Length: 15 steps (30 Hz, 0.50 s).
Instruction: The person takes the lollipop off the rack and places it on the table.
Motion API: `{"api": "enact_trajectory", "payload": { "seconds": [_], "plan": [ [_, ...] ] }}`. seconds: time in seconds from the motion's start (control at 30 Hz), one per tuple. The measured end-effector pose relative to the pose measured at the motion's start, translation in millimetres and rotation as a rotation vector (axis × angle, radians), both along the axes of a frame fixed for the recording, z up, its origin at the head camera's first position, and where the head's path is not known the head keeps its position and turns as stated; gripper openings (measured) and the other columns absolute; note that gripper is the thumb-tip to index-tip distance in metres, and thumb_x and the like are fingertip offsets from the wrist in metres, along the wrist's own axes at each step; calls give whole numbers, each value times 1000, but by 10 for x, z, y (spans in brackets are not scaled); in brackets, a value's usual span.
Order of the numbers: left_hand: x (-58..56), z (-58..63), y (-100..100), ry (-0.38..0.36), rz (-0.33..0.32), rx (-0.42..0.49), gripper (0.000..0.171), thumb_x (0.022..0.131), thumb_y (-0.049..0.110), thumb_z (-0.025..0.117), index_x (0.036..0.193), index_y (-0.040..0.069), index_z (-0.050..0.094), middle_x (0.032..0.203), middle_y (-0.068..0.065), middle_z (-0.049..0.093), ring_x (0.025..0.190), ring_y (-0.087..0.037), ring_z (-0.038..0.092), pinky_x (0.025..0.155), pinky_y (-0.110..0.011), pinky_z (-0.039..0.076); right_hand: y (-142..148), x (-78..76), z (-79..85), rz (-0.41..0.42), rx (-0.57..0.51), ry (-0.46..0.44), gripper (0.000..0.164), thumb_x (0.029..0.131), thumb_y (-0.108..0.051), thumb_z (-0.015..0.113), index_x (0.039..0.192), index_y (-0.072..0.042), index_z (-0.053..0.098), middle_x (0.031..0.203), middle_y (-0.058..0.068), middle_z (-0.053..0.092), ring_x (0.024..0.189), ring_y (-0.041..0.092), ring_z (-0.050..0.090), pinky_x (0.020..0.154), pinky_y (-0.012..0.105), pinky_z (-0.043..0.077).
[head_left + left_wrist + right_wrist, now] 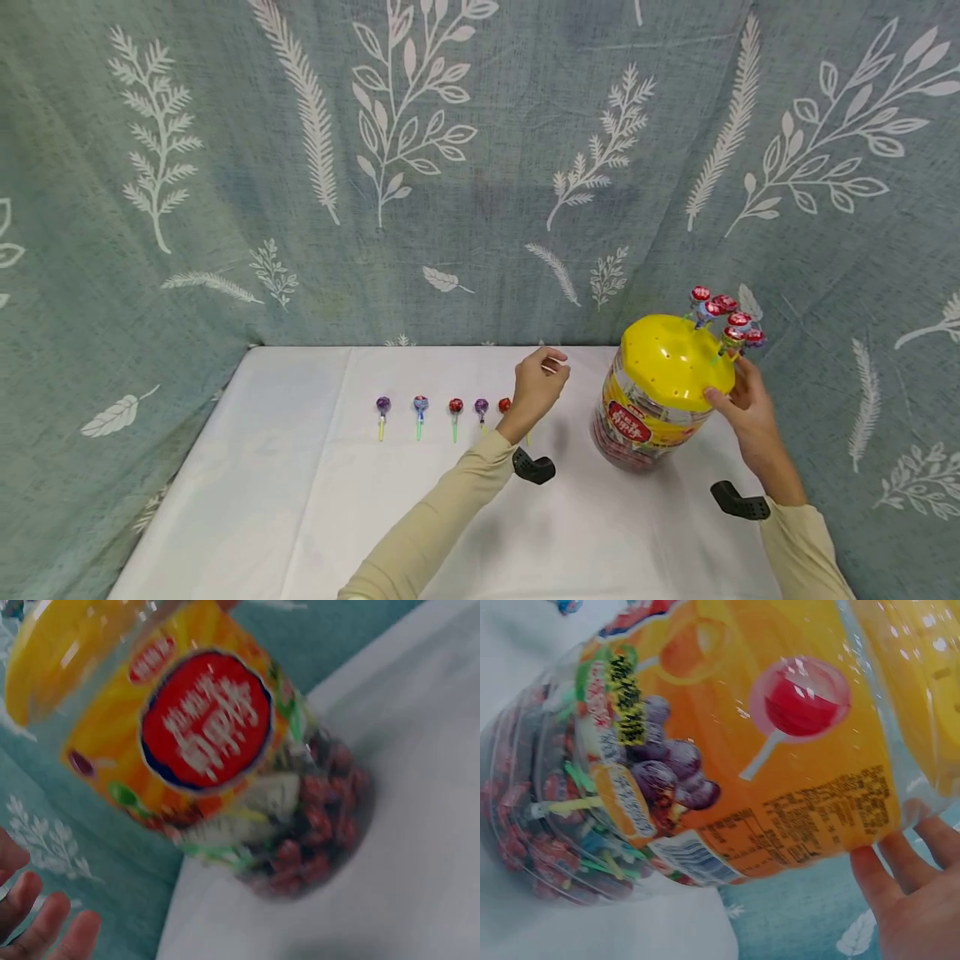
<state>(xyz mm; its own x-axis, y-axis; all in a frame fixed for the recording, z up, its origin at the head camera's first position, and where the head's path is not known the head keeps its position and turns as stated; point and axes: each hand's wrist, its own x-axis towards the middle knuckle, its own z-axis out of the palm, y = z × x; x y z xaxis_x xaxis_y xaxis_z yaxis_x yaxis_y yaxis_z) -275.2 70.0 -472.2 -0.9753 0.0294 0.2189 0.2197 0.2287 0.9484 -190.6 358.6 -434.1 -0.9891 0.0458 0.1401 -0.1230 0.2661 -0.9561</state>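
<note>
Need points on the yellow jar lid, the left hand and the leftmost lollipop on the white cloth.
Yellow jar lid [666, 357]: head view, on the bare top surface.
Left hand [537, 388]: head view, on the back of the hand.
Leftmost lollipop [383, 404]: head view, on its purple wrapped head.

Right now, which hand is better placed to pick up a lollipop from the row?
Probably the left hand: it looks empty and is nearer the row of lollipops, while the right hand holds the jar.
</note>
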Motion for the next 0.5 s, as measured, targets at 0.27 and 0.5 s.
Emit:
{"api": "enact_trajectory", "payload": {
  "seconds": [0.27,0.5],
  "plan": [
    [127,447,134,59,-140,94,12,88,8,63,100,8,66,82,-4,61,64,-12,59,51,-25,53,57,-45,81,23,77,-15,73,96,-19,54,152,-17,7,154,17,18,119,5,38,85,7,39],
    [149,725,252,140,-229,96,15,90,11,62,104,9,64,85,0,60,72,-9,59,56,-25,55,68,-66,140,32,141,-44,76,96,-22,54,151,-13,3,153,19,18,128,22,34,103,29,36]
  ]
}}
